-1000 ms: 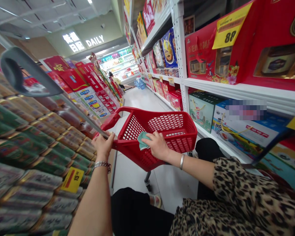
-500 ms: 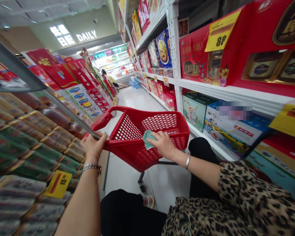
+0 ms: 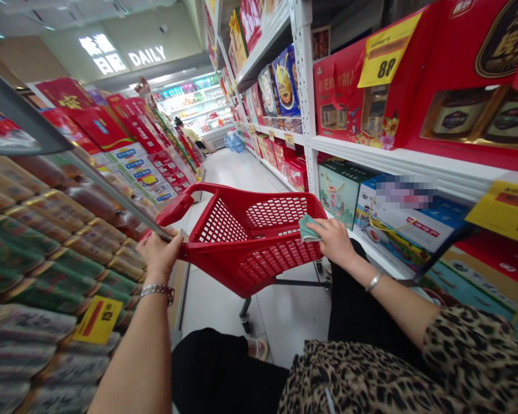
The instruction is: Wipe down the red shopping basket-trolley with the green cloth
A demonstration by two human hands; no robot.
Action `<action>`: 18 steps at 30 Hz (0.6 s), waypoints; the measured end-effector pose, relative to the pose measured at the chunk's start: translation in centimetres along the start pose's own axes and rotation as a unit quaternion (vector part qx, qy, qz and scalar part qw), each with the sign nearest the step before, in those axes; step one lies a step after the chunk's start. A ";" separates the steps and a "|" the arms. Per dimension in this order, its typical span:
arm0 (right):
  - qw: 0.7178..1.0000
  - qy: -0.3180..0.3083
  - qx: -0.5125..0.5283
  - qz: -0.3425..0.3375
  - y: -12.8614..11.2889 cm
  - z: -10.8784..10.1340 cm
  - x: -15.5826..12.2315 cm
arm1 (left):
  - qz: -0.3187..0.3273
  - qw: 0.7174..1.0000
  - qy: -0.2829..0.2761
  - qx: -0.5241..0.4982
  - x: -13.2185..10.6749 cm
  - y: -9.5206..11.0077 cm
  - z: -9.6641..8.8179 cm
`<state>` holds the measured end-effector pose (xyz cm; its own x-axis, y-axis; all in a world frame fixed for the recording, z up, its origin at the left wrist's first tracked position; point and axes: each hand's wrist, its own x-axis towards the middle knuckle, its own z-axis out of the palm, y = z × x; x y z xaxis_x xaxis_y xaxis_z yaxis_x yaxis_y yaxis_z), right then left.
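Red shopping basket (image 3: 263, 259) — your left hand (image 3: 159, 253) clenches its near corner. Your right hand (image 3: 335, 241) pins a teal cloth (image 3: 307, 227) against its rim.

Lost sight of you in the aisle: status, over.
Left hand grips red basket at near corner. Right hand holds teal cloth on its right rim. Shelves close both sides.
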<state>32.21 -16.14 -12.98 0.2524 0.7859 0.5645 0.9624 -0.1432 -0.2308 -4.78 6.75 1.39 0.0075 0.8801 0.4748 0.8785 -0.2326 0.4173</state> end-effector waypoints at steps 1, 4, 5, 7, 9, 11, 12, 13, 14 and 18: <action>1.000 0.006 -0.003 0.014 0.6 0.0 -0.1 | -0.002 1.000 0.001 0.000 0.0 0.0 0.0; 0.999 0.012 -0.009 0.045 1.5 0.1 -0.4 | -0.002 1.000 0.005 0.001 0.0 0.2 0.1; 0.999 0.009 -0.011 0.051 1.5 0.1 -0.4 | -0.002 1.000 0.006 0.003 0.0 0.3 0.1; 0.998 0.007 -0.013 0.055 1.4 0.2 -0.4 | -0.002 1.000 0.004 0.006 0.0 0.4 0.1; 0.998 0.013 -0.014 0.052 0.9 0.2 -0.4 | -0.003 1.000 -0.002 0.004 0.0 0.4 -0.1; 0.999 0.019 -0.012 0.044 0.5 0.2 -0.5 | -0.006 1.000 -0.007 0.000 0.0 0.4 -0.3; 0.999 0.020 -0.011 0.039 0.2 0.2 -0.5 | -0.008 1.000 -0.007 -0.001 0.0 0.4 -0.4; 0.999 0.019 -0.010 0.035 0.0 0.1 -0.6 | -0.011 1.000 -0.007 -0.002 -0.1 0.4 -0.5; 0.999 0.018 -0.008 0.032 -0.2 0.1 -0.7 | -0.014 1.000 -0.007 -0.003 -0.1 0.4 -0.6; 1.000 0.007 -0.004 0.017 -1.5 -0.2 -0.9 | -0.019 1.000 -0.004 -0.010 -0.3 0.6 -0.9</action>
<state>30.57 -16.78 -13.03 0.2862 0.7715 0.5682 0.9541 -0.1748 -0.2432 -4.73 5.98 2.18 -0.0210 0.8919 0.4517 0.8682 -0.2078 0.4507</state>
